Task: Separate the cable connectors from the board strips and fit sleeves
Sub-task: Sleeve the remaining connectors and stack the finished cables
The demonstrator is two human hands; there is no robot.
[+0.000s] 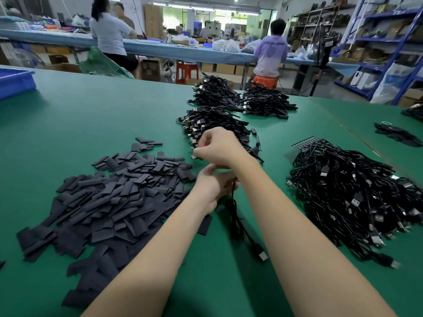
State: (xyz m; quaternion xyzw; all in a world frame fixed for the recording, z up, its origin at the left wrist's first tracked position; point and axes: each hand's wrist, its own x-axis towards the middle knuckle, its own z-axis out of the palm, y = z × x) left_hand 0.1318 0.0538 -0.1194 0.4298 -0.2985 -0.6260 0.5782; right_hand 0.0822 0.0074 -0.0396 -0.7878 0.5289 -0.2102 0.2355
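Blue bin at table edge, contents unseen. Left hand grips a black cable; right hand pinched closed, its hold not discernible.

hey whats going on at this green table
A person is working through USB cables at a green table. The left hand holds a black cable that trails toward the person, while the right hand pinches something small just above it. A heap of flat black sleeves lies to the left, a tangled cable pile to the right, and bundled cables beyond the hands.
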